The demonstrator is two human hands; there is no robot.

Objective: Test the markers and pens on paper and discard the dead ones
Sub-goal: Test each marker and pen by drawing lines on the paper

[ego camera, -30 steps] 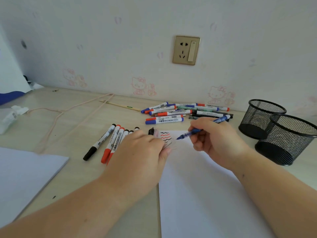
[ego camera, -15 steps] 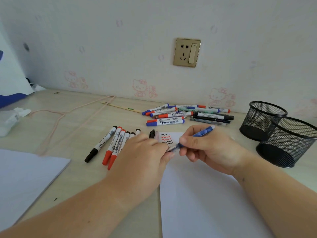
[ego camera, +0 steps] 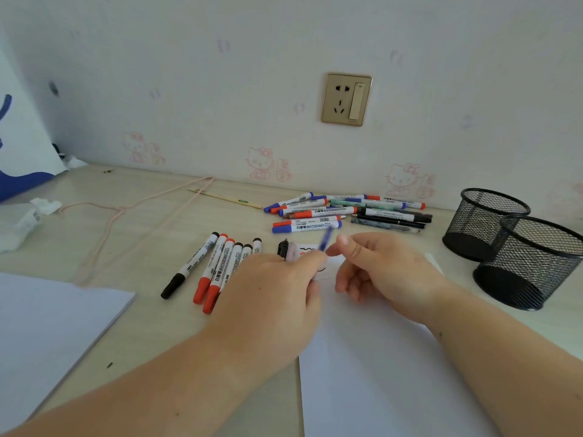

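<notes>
Honestly, the main risk we see is mixing things up. Our tested row (ego camera: 217, 263) lies just left of the paper (ego camera: 388, 367), and the untested pile (ego camera: 344, 212) sits just beyond it; if the blue pen (ego camera: 326, 238) gets dropped carelessly between them, we would lose track of whether it wrote. The pen is also blurred, so it may be loosely held, and a slip could send it rolling off the paper or smearing the squiggles (ego camera: 307, 249) near the top edge. The two mesh cups (ego camera: 517, 247) stand well apart to the right, so a quick toss toward them could miss.

As for the pen itself, it sits between our two hands, above the top of the paper. Our left hand (ego camera: 271, 288) seems to pinch its lower end at the fingertips, with the barrel sticking up and away from us. Our right hand (ego camera: 381, 269) is just beside it, fingers loosely curled, thumb stretched toward the pen; whether the thumb touches it we cannot tell, because of the blur. That hand appears to hold nothing else.
</notes>
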